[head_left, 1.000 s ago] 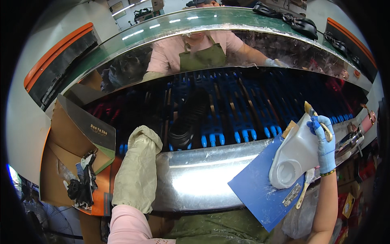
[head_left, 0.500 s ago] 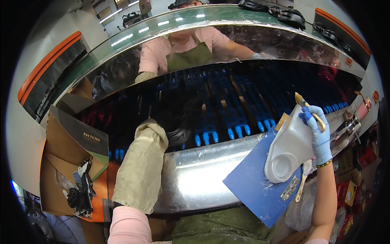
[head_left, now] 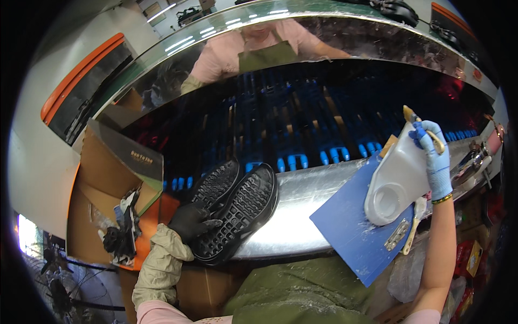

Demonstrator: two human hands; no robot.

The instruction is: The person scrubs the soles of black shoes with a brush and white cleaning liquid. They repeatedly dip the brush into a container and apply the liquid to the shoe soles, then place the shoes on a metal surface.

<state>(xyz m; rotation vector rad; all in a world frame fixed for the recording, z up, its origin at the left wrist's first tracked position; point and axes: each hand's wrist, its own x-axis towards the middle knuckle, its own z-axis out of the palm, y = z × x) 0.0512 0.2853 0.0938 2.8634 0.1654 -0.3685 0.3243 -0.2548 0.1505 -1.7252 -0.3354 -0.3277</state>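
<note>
My left hand (head_left: pixel 189 221), in a black glove with a beige sleeve above it, is closed on a pair of black shoe soles, over the near left end of the metal ledge. The left sole (head_left: pixel 217 184) lies partly behind the right sole (head_left: pixel 249 198), their treads facing up. In a pale blue glove, my right hand (head_left: pixel 437 164) is closed on a wooden-handled brush (head_left: pixel 440 144), bristles pointing up and left. It is held beside a translucent white plastic container (head_left: pixel 393 175) with a round hollow, which stands on a blue board (head_left: pixel 345 218).
A long dark machine opening holds rows of blue prongs (head_left: pixel 293 162) behind the metal ledge (head_left: pixel 302 200). At left, an open cardboard box (head_left: pixel 89 216) contains black crumpled gloves or rags (head_left: pixel 123 235). Another brush (head_left: pixel 414 229) and a small metal plate (head_left: pixel 397 234) rest on the board.
My left hand has come back out of the dark opening toward me, bringing the black soles with it. My right hand keeps its hold on the brush. The view has shifted slightly.
</note>
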